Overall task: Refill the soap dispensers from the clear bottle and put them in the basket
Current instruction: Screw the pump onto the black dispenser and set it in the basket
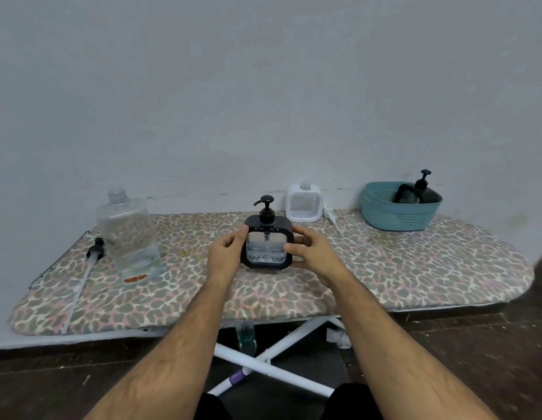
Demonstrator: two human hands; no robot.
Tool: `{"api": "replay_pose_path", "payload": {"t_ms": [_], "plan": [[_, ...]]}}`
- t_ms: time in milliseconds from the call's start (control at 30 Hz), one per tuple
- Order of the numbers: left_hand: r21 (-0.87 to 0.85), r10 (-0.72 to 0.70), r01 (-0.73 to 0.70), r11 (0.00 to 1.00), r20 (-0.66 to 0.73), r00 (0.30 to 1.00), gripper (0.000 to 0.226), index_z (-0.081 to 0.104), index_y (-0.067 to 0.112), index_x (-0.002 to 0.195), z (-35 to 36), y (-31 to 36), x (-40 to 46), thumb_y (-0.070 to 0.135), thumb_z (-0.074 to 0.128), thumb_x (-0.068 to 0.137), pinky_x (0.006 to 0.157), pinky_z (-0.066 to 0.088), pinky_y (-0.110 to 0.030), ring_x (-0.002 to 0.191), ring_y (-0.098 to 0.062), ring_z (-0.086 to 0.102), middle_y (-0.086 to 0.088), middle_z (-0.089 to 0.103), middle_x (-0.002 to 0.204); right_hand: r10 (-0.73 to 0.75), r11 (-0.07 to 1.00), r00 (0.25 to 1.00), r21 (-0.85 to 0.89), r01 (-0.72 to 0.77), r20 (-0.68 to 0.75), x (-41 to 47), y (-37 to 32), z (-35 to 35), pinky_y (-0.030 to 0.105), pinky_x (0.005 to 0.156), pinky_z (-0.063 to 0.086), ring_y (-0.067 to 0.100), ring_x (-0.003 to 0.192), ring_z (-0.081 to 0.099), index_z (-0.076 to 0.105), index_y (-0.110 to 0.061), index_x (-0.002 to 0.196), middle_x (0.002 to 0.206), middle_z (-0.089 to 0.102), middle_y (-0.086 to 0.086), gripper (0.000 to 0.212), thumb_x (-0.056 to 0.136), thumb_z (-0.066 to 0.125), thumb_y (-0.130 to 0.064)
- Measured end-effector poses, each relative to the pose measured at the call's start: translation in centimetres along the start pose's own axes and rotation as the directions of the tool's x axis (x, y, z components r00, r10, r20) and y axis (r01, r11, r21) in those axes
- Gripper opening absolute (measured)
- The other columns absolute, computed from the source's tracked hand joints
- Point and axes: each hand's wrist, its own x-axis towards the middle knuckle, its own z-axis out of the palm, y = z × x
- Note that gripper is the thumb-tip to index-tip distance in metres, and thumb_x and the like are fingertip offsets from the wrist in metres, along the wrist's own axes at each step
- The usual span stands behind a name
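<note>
both hands, left hand (225,253) and right hand (310,251), gripping black dispenser (268,242); could slip or tip en route to basket (400,212), far right.

A leopard-print ironing board (415,268) stands against a pale wall (263,86). Under it are white crossed legs (272,366), a small bottle (246,338) and a dark floor (490,344).

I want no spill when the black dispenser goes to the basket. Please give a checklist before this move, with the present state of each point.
1. Pump on black dispenser: ok, in place.
2. Left hand and right hand hold its sides: ok.
3. Dispenser upright: ok.
4. Liquid inside: ok, visible; level cannot tell.
5. Room in basket: cannot tell, one dispenser already inside.
6. Way to basket over ironing board: ok.
</note>
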Motion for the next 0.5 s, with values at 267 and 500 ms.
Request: {"api": "replay_pose_path", "payload": {"t_ms": [267, 500], "plan": [[-0.023, 0.063, -0.062, 0.998, 0.07, 0.996, 0.033, 0.077, 0.015, 0.096, 8.3, 1.0, 2.8, 0.046, 0.064, 0.091, 0.088, 0.058, -0.047, 0.091, -0.019, 0.073, 0.001, 0.077, 0.091, -0.062, 0.996, 0.986, 0.049, 0.07, -0.157, 0.9, -1.7, -6.6, 0.042, 0.076, 0.061, 0.029, 0.104, 0.071, 0.057, -0.01, 0.135, 0.119, 0.068, 0.016, 0.053, 0.086, 0.072, 0.002], [-0.053, 0.086, -0.078, 0.995, 0.157, 0.984, 0.032, 0.075, 0.013, 0.086, 15.6, 2.4, 5.3, 0.044, 0.066, 0.091, 0.084, 0.059, -0.05, 0.089, -0.027, 0.072, -0.007, 0.076, 0.088, -0.1, 0.994, 0.955, 0.019, 0.11, -0.278, 1.6, -3.9, -12.4, 0.032, 0.07, 0.06, 0.025, 0.101, 0.07, 0.059, -0.012, 0.129, 0.117, 0.066, 0.014, 0.047, 0.086, 0.073, 0.0]]}}
